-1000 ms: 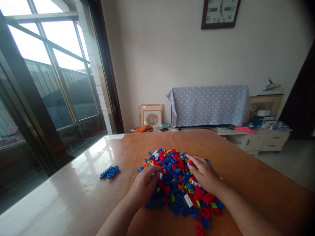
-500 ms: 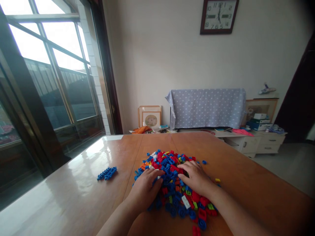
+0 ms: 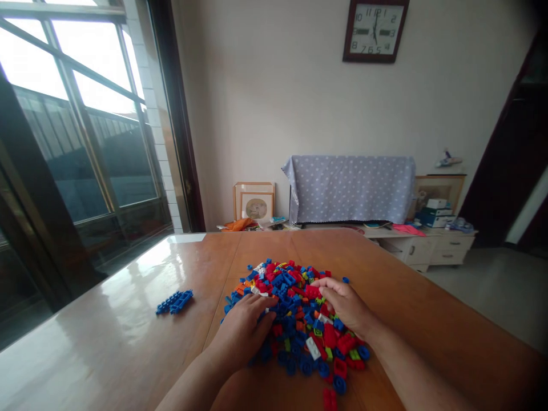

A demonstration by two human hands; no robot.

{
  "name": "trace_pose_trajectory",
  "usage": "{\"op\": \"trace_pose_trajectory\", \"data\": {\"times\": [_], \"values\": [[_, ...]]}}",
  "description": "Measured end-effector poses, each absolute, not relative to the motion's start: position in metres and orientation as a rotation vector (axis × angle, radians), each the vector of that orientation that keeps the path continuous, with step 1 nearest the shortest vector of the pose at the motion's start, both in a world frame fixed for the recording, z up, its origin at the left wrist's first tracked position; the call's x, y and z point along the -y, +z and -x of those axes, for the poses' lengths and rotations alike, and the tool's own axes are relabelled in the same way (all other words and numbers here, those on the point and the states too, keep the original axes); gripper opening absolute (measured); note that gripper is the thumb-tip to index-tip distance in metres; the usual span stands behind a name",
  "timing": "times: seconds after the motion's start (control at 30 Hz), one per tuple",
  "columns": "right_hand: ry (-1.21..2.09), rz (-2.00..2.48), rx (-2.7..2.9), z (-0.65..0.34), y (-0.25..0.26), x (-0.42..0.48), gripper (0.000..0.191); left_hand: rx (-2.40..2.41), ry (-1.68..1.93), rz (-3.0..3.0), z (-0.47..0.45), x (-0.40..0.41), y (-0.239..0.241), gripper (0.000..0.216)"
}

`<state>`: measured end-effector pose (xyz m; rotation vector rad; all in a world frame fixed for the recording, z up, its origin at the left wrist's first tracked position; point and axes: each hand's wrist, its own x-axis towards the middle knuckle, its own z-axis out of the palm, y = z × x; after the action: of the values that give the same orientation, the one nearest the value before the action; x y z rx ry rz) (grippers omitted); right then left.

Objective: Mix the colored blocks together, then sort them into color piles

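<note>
A heap of toy building bricks [image 3: 295,325], mostly blue and red with some white, green and orange ones, lies on the wooden table in front of me. My left hand [image 3: 246,325] rests on the heap's left side, its fingers stretched out and the thumb apart. On the right side, my right hand [image 3: 345,302] pinches a red brick [image 3: 313,291] between thumb and fingers, at the top of the heap. Blue wheel-shaped pieces [image 3: 306,365] lie at the near edge, beside a white brick [image 3: 313,348].
Away to the left on the table [image 3: 128,342] sit joined blue pieces [image 3: 174,302]. Past the far table edge stands a low white cabinet [image 3: 445,250] bearing a cloth-covered object [image 3: 351,188], boxes and framed pictures. A glass door [image 3: 85,142] is at left.
My right hand has closed its fingers on a red brick. The left hand stays on the heap. The whole view has shifted slightly as my head turned right.
</note>
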<state>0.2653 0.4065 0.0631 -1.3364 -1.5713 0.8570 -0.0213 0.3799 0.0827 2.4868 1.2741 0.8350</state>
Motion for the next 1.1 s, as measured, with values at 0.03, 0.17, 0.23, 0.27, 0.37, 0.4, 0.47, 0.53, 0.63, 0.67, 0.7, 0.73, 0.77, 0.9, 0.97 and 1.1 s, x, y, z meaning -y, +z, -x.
{"op": "trace_pose_trajectory", "data": {"times": [0.03,0.17,0.23,0.27,0.37,0.4,0.47,0.53,0.63,0.67,0.7,0.73,0.77,0.9,0.97,1.1], "values": [[0.83,1.34,1.545,-0.269,0.064,-0.408,0.043,-1.269,0.842,-2.495,0.022,-0.381,0.082,0.031],[0.569,1.414,1.42,-0.303,0.066,-0.422,0.05,-1.26,0.884,-2.516,0.024,-0.383,0.081,0.03],[0.385,1.513,1.356,-0.329,0.062,-0.431,0.05,-1.254,0.87,-2.522,0.025,-0.385,0.081,0.03],[0.33,1.558,1.325,-0.342,0.058,-0.435,0.049,-1.25,0.859,-2.527,0.026,-0.386,0.081,0.031],[0.223,1.703,1.269,-0.379,0.044,-0.443,0.039,-1.253,0.839,-2.543,0.028,-0.388,0.079,0.031],[0.2,1.752,1.256,-0.389,0.038,-0.444,0.034,-1.257,0.835,-2.546,0.029,-0.39,0.077,0.031],[0.169,1.844,1.231,-0.404,0.028,-0.446,0.027,-1.264,0.823,-2.551,0.031,-0.393,0.073,0.032],[0.146,1.925,1.208,-0.413,0.019,-0.447,0.022,-1.275,0.822,-2.555,0.033,-0.398,0.068,0.032],[0.112,1.995,1.192,-0.416,0.011,-0.452,0.023,-1.307,0.843,-2.562,0.036,-0.403,0.062,0.031],[0.104,2.0,1.2,-0.414,0.009,-0.454,0.026,-1.313,0.853,-2.564,0.036,-0.404,0.061,0.031],[0.098,1.997,1.218,-0.412,0.008,-0.456,0.029,-1.312,0.861,-2.566,0.036,-0.405,0.06,0.031],[0.096,1.991,1.243,-0.41,0.007,-0.458,0.032,-1.307,0.873,-2.569,0.036,-0.405,0.06,0.031],[0.097,1.984,1.272,-0.406,0.007,-0.46,0.035,-1.298,0.888,-2.573,0.036,-0.405,0.06,0.031],[0.085,1.995,1.364,-0.391,0.007,-0.466,0.042,-1.269,0.917,-2.598,0.035,-0.404,0.064,0.032],[0.065,2.024,1.391,-0.384,0.01,-0.47,0.046,-1.269,0.903,-2.603,0.034,-0.403,0.065,0.032],[0.037,2.095,1.464,-0.371,0.02,-0.483,0.052,-1.276,0.854,-2.611,0.036,-0.403,0.067,0.031]]}}
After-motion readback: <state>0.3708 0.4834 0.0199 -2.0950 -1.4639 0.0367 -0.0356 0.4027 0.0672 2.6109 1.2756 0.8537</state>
